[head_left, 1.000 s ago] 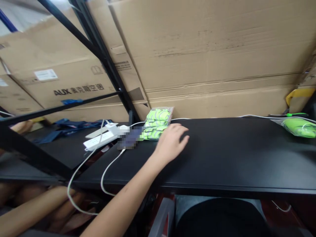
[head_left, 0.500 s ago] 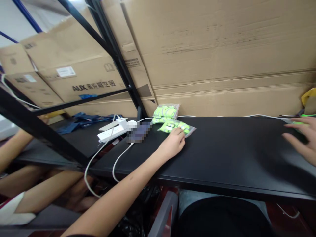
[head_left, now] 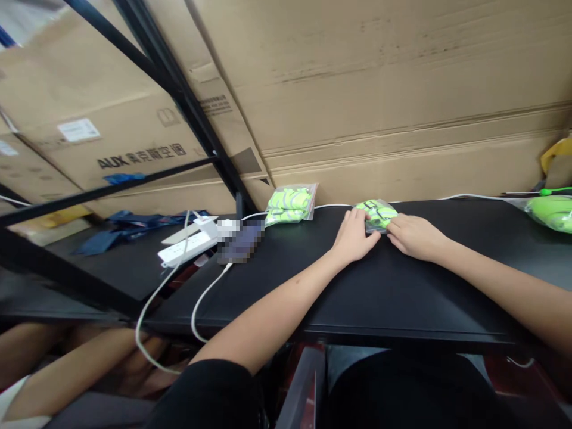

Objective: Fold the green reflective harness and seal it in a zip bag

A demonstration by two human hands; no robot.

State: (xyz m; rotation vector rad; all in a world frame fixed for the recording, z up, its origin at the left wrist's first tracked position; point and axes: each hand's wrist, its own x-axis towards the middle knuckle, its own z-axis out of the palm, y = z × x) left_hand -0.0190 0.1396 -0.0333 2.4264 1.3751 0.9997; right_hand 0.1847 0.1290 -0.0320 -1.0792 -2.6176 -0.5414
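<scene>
A clear plastic bag of folded neon-green cloth with grey strips (head_left: 378, 213) lies on the black table (head_left: 402, 286), towards its back edge. My left hand (head_left: 354, 235) has its fingers closed on the bag's left side, with the thumb at the near edge. At the right side, my right hand (head_left: 413, 235) curls its fingers onto the same bag. Both fingertips are partly hidden. Left of my hands, a second bag of the same neon-green cloth (head_left: 289, 205) rests against the cardboard.
A white power strip (head_left: 190, 247) and a blurred-out device (head_left: 241, 241) on a white cable (head_left: 196, 310) lie to the left. A black metal frame (head_left: 179, 89) rises there. Far right sits another neon-green bag (head_left: 554, 211). Someone else's arms (head_left: 80, 363) show lower left.
My left hand has moved right along with the neon-green bag. My right hand has come in from the far right, where it was open, and now holds the bag's other side.
</scene>
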